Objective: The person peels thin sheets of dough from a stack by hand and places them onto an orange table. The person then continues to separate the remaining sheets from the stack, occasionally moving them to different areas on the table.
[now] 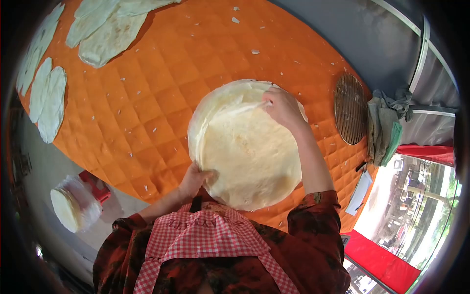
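Observation:
A stack of large, thin, round flatbreads [249,161] lies in front of me on an orange quilted cloth. At its far right side, my right hand [283,108] pinches the edge of the top flatbread, which is lifted and folded a little along the far rim. Down at the near left rim, my left hand [195,179] has its thumb over the top sheet and its fingers at the edge, partly hidden. Paler layers show beneath along the far and left sides.
Folded flatbreads [110,41] lie at the far left of the orange cloth [161,98], with more folded ones [48,100] near its left edge. A round ridged rack [350,110] and grey cloths [384,127] sit right. A bagged stack of flatbreads [67,209] stands lower left. Crumbs are scattered about.

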### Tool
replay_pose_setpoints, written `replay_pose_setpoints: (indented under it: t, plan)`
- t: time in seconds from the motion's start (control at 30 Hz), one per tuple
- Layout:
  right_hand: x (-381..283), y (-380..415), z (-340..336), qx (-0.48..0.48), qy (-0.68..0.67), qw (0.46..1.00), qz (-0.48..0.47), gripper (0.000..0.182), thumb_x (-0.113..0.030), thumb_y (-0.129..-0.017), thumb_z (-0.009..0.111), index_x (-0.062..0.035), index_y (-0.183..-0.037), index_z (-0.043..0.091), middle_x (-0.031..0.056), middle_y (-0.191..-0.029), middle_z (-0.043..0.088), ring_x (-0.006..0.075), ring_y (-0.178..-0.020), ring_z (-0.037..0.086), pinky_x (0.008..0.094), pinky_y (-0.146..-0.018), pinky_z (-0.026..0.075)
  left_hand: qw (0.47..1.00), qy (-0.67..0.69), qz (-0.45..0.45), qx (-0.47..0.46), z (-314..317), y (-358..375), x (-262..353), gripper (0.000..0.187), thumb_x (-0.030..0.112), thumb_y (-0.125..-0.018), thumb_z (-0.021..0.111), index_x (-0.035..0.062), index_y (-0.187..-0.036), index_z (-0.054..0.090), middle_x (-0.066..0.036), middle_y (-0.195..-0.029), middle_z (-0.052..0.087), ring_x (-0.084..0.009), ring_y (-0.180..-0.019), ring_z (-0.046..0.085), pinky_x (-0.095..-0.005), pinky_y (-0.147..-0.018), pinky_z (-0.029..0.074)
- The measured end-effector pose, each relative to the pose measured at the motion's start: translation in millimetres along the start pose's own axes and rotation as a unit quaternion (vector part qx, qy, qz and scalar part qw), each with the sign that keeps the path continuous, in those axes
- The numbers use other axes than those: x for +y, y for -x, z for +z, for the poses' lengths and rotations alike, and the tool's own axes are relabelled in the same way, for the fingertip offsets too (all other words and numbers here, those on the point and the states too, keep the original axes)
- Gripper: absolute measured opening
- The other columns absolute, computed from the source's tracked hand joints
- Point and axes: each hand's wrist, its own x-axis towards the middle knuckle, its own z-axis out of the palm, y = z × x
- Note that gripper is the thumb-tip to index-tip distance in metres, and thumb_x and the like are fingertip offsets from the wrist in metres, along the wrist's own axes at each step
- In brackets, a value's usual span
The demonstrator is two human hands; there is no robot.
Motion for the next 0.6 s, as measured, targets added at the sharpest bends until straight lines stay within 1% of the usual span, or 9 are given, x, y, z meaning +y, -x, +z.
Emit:
replay_pose_setpoints:
  t: [0.03, 0.13, 0.2, 0.3, 0.33, 0.4, 0.47, 0.53, 0.6]
  plan:
    - [-4.1, 3.1, 2.0, 0.004, 0.016, 1.0, -0.001, 0.017, -0.01, -0.077, 0.061, -0.0106, -0.093, 0.059, 0.0081, -0.107, 0.058, 0.0292, -0.11, 0.05, 0.0483, -0.087, 0.04, 0.999, -0.033, -0.007, 0.005, -0.3, 6.0, 0.7, 0.044, -0.009, -0.08, 0.051, 0.0018, -0.123, 0.05, -0.008, -0.106, 0.063, -0.0183, -0.091, 0.062, -0.0317, -0.08, 0.051]
    - [17.1, -22.5, 43.6, 0.103, 0.123, 0.987, -0.02, 0.018, -0.012, -0.077, 0.062, -0.0101, -0.095, 0.058, 0.0088, -0.11, 0.057, 0.0304, -0.114, 0.048, 0.0483, -0.089, 0.041, 1.0, 0.023, -0.011, 0.011, 12.2, 10.7, 12.3, 0.043, -0.007, -0.08, 0.052, 0.0009, -0.122, 0.049, -0.008, -0.104, 0.063, -0.0175, -0.089, 0.061, -0.0318, -0.079, 0.051]
    - [23.3, -17.9, 62.7, 0.179, 0.109, 0.978, 0.019, 0.027, -0.013, -0.077, 0.065, -0.0091, -0.102, 0.057, 0.0098, -0.114, 0.057, 0.0304, -0.117, 0.047, 0.0463, -0.094, 0.039, 1.0, -0.006, 0.002, 0.012, 6.5, 8.9, 9.6, 0.043, -0.006, -0.08, 0.052, 0.0006, -0.122, 0.049, -0.009, -0.106, 0.063, -0.0179, -0.09, 0.061, -0.0316, -0.079, 0.051]
    - [30.9, 34.7, 58.3, 0.339, 0.026, 0.94, -0.04, 0.038, -0.011, -0.075, 0.067, -0.0082, -0.111, 0.055, 0.0113, -0.116, 0.056, 0.0302, -0.118, 0.046, 0.0454, -0.098, 0.037, 1.0, -0.006, -0.027, -0.012, -1.8, 7.6, -0.5, 0.042, -0.006, -0.08, 0.055, 0.002, -0.121, 0.05, -0.01, -0.105, 0.063, -0.0191, -0.091, 0.062, -0.0318, -0.079, 0.052]
    - [33.5, 61.2, 58.2, 0.371, 0.002, 0.928, -0.013, 0.037, -0.009, -0.076, 0.067, -0.0081, -0.112, 0.056, 0.0116, -0.116, 0.056, 0.0289, -0.116, 0.048, 0.0435, -0.095, 0.039, 0.999, 0.001, -0.028, -0.024, -0.4, 3.2, 3.2, 0.042, -0.006, -0.08, 0.056, 0.0028, -0.121, 0.051, -0.01, -0.105, 0.064, -0.0197, -0.091, 0.063, -0.0319, -0.079, 0.052]
    - [39.8, 126.3, 56.8, 0.44, -0.041, 0.897, 0.029, 0.036, -0.007, -0.077, 0.067, -0.0078, -0.112, 0.057, 0.0121, -0.116, 0.056, 0.0263, -0.111, 0.053, 0.0396, -0.089, 0.044, 1.0, 0.003, -0.017, 0.003, 12.2, 5.8, 10.7, 0.04, -0.004, -0.081, 0.057, 0.0027, -0.12, 0.051, -0.011, -0.106, 0.064, -0.0205, -0.093, 0.062, -0.032, -0.079, 0.052]
    - [65.1, 190.9, 87.8, 0.455, -0.221, 0.853, 0.128, 0.023, -0.004, -0.078, 0.064, -0.0039, -0.101, 0.061, 0.0117, -0.102, 0.063, 0.0233, -0.091, 0.061, 0.0331, -0.077, 0.049, 1.0, -0.003, -0.016, 0.021, 17.1, 11.2, 11.4, 0.04, -0.004, -0.082, 0.057, 0.0021, -0.121, 0.051, -0.011, -0.108, 0.063, -0.0212, -0.095, 0.062, -0.0328, -0.079, 0.053]
    - [67.3, 264.4, 126.1, 0.454, -0.325, 0.793, 0.242, 0.012, -0.004, -0.081, 0.063, -0.0024, -0.092, 0.063, 0.007, -0.079, 0.064, 0.0154, -0.07, 0.062, 0.0269, -0.065, 0.049, 0.999, -0.018, -0.019, 0.02, 19.2, 9.7, 14.9, 0.041, -0.003, -0.083, 0.057, 0.0008, -0.122, 0.049, -0.012, -0.111, 0.061, -0.0219, -0.097, 0.061, -0.0343, -0.079, 0.053]
    - [66.6, 317.5, 191.7, 0.439, -0.367, 0.771, 0.281, 0.009, -0.009, -0.083, 0.063, 0.0, -0.085, 0.064, 0.004, -0.069, 0.063, 0.011, -0.062, 0.06, 0.0251, -0.058, 0.047, 0.997, -0.035, -0.046, 0.06, 31.5, 15.4, 24.1, 0.041, -0.004, -0.083, 0.057, -0.0005, -0.122, 0.048, -0.012, -0.113, 0.06, -0.0226, -0.099, 0.061, -0.036, -0.079, 0.053]
